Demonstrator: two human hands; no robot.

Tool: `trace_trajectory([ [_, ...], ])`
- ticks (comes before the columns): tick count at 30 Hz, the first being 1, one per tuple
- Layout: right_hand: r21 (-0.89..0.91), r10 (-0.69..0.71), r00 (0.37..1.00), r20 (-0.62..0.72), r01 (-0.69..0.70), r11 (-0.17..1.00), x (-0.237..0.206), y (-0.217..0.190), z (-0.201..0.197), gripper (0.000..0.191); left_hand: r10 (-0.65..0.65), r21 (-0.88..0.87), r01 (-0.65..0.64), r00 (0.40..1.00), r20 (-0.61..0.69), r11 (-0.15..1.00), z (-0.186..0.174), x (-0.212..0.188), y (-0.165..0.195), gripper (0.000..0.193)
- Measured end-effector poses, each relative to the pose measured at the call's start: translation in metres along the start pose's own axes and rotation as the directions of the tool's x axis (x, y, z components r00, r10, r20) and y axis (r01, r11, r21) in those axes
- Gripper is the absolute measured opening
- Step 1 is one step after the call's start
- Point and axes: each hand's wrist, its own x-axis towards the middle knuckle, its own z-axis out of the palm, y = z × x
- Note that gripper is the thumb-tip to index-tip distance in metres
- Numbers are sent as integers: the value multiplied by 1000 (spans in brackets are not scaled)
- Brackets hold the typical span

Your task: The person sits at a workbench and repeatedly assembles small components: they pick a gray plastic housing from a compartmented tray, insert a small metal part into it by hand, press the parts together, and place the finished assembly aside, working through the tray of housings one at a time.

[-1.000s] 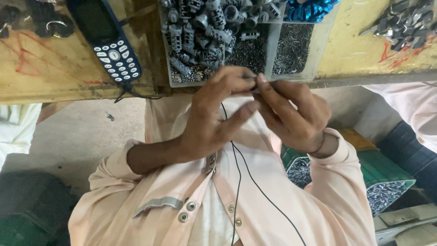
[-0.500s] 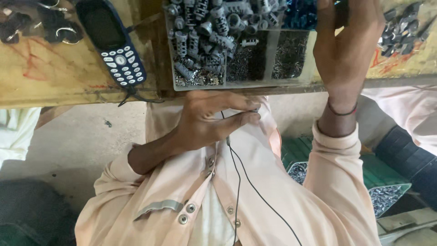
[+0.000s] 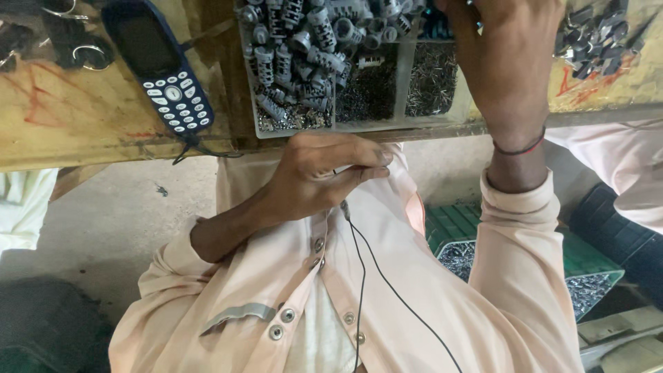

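Observation:
My left hand (image 3: 318, 176) hovers just below the bench edge, thumb and forefinger pinched on a small metal part (image 3: 343, 170). A thin black cable (image 3: 360, 276) hangs down my shirt from under that hand. My right hand (image 3: 504, 62) reaches up over the clear divided tray (image 3: 297, 128). Its fingertips are at the top edge of the view and hidden, so I cannot see if they hold anything. The tray holds several grey ribbed cylinders (image 3: 297, 48) on the left and fine dark pins (image 3: 431, 83) in the right compartments.
A dark blue keypad phone (image 3: 162, 69) lies on the worn wooden bench (image 3: 83, 117), with metal rings (image 3: 76, 52) at the far left. Dark metal parts (image 3: 594, 38) are piled at the top right. A green crate of small metal bits (image 3: 483, 255) sits below. Another person's pale clothing (image 3: 621, 166) is at the right.
My hands were together on the small part a second ago. The right hand has let go and gone up to the tray; the left hand stays pinched and has dropped slightly.

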Motion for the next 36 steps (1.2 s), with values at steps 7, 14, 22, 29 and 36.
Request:
trace_trajectory([
  [7, 244, 132, 991, 29, -135, 960, 5, -4, -15, 11, 9, 23, -9, 1000, 29, 1000, -1, 0, -1, 11],
  [14, 874, 508, 728, 460, -269, -406, -16, -33, -16, 10, 35, 95, -36, 999, 8, 995, -5, 1, -2, 13],
  [22, 866, 268, 873, 408, -463, 189, -52, -81, -35, 34, 156, 466, -199, 979, 128, 862, -15, 5, 1, 33],
  [29, 873, 297, 896, 330, -409, 266, -53, -72, -22, 34, 173, 490, -207, 978, 115, 847, -14, 4, 2, 28],
  [36, 850, 181, 881, 436, -470, 238, -56, -66, -28, 24, 246, 602, -302, 953, 176, 739, -16, 4, 3, 16],
])
